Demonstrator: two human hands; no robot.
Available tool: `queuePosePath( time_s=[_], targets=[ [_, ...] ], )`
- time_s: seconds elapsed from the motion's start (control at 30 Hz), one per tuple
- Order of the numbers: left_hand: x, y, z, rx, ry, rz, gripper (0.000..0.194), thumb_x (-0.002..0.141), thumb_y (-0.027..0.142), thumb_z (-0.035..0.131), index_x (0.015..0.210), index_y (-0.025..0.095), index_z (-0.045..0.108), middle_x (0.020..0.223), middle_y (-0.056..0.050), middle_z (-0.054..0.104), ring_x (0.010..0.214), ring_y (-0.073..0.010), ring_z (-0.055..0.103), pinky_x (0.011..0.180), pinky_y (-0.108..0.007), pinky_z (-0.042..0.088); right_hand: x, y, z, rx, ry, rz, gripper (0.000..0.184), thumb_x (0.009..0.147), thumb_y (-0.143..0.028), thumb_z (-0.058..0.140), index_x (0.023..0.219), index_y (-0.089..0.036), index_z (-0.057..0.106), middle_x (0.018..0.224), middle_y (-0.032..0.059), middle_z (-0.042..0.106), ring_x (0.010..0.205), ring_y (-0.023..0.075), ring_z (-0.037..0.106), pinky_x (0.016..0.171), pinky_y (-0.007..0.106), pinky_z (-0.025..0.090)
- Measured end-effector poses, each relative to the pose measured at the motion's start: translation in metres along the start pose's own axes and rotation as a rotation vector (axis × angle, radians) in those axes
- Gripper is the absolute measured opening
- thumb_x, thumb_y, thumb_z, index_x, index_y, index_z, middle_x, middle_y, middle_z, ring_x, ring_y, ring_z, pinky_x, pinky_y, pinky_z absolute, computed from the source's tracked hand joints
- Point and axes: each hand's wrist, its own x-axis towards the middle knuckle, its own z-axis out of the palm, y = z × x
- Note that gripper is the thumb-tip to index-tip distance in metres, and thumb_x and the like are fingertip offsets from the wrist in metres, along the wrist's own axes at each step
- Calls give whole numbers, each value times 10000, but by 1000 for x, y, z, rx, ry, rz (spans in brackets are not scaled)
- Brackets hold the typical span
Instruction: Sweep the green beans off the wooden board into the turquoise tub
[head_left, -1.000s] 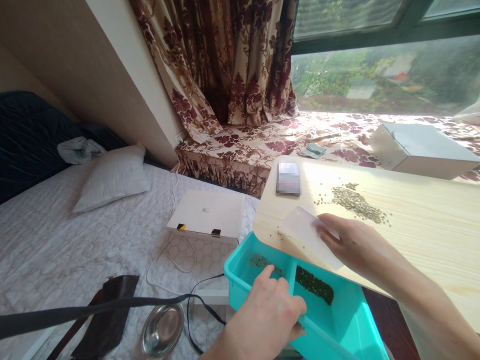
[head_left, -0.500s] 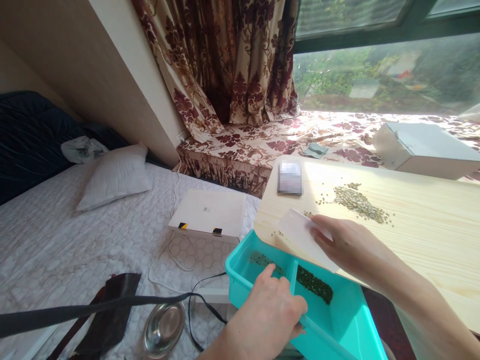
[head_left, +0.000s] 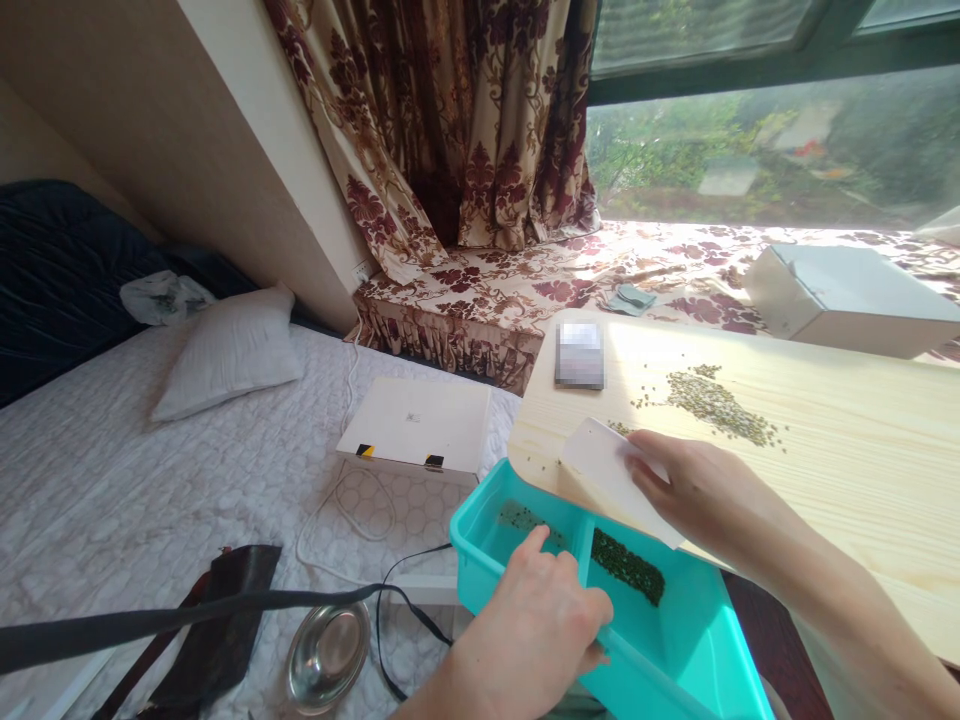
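Turquoise bin point(head_left: 697, 640) beside a pale tabletop point(head_left: 862, 430).
At five o'clock, the left hand point(head_left: 536, 620) covers the bin's near rim, grip unclear; at four, a white card point(head_left: 604, 465) is pinched by the right hand point(head_left: 690, 485); at three, seeds point(head_left: 716, 400) lie scattered.

"What's on the tabletop point(head_left: 862, 430)?"
"A seed pile point(head_left: 716, 405)."
"And before it?"
"The bin point(head_left: 694, 640), seeds point(head_left: 628, 568) in both compartments."
"Left of that?"
"A bowl point(head_left: 330, 655). Farther back lie a box point(head_left: 416, 425) and, well left, a pillow point(head_left: 229, 355), all on the bed point(head_left: 90, 500)."
"Behind the tabletop?"
"The window seat point(head_left: 517, 295), with a cloth point(head_left: 630, 299) on it and a carton point(head_left: 862, 285) to the cloth's right."
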Motion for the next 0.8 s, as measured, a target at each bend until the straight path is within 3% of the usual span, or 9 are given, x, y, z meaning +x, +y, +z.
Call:
queuePosePath(
  time_s=[0.47,0.8],
  targets=[
    [-1,0,-3,-15,12,-11,274,886,452,797,834,203,694,769,-12,660,731,-199,628,1094,-481,412,1,0,1,10,53,-30,201,883,-262,450,755,-232,603,613,29,620,522,149,498,522,289,259],
    [-2,-1,1,-18,34,-13,267,885,441,797,833,203,687,768,-8,654,733,-198,612,1092,-489,409,-1,-4,-3,-32,-25,12,224,902,-264,439,818,-230,643,689,56,682,580,183,572,536,292,287]
  ],
)
